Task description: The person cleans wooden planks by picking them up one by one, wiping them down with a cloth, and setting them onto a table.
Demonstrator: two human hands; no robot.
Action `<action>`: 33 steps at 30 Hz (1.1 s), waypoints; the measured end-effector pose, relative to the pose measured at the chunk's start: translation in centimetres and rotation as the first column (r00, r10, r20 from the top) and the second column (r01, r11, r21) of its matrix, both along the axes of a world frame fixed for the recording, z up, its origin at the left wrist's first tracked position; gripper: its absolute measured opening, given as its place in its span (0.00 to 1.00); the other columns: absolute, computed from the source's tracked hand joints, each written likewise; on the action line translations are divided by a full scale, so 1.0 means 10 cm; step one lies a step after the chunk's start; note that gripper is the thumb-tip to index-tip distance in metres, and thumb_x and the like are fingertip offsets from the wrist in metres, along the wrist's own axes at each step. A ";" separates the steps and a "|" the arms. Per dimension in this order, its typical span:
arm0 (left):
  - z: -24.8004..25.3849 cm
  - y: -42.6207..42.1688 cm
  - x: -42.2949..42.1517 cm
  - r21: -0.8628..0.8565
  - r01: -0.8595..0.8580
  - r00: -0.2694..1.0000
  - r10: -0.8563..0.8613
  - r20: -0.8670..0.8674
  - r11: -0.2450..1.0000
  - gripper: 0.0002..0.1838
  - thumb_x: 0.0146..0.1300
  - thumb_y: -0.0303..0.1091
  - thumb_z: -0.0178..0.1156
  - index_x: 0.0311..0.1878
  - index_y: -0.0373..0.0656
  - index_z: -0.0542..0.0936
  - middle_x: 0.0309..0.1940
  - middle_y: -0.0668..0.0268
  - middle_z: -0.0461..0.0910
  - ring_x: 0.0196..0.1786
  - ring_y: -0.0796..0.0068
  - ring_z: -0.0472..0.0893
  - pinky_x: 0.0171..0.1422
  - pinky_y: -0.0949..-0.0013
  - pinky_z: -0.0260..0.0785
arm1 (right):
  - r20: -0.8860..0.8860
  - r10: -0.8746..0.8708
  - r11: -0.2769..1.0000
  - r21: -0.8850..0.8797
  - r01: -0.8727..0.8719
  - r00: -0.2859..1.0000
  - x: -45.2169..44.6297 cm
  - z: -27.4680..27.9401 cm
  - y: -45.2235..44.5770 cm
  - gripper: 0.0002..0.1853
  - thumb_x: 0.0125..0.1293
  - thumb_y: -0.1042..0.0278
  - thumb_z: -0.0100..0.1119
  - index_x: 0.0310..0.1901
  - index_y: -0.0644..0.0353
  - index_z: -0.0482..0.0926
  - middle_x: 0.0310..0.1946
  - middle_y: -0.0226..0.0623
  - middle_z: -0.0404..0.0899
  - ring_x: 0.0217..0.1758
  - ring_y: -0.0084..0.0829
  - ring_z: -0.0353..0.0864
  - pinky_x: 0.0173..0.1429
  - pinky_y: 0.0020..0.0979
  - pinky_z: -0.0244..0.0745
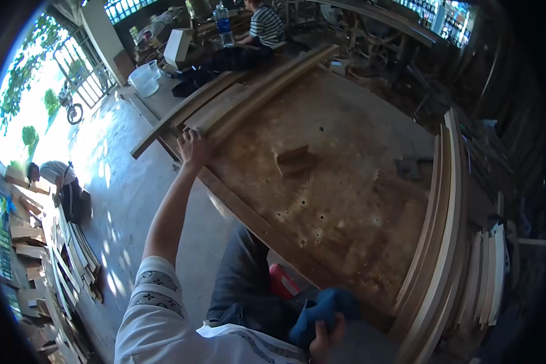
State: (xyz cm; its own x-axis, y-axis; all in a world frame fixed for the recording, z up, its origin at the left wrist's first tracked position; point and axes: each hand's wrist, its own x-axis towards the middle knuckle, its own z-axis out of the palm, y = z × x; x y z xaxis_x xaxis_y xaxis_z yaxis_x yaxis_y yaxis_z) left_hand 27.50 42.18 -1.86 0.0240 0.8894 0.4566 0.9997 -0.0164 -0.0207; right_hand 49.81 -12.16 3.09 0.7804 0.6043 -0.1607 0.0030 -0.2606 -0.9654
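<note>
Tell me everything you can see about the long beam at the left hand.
The beam is long, brown and straight-edged, apparently bare wood. It lies lengthwise on the table, beside other boards. The left hand appears to rest on its near end; its far end lies by the table's far corner.

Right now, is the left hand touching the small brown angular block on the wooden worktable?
Apart: the head view shows worktable surface between the left hand and the block.
</note>
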 end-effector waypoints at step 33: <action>0.46 -3.52 -1.25 -0.031 0.074 0.871 -0.049 0.489 0.997 0.19 0.49 0.42 0.75 0.25 0.35 0.80 0.23 0.58 0.75 0.27 0.58 0.76 0.34 0.58 0.69 | -0.434 0.402 0.898 0.358 -0.255 0.806 0.31 -0.45 0.02 0.17 0.58 0.75 0.71 0.48 0.61 0.79 0.38 0.27 0.81 0.43 0.19 0.78 0.51 0.25 0.72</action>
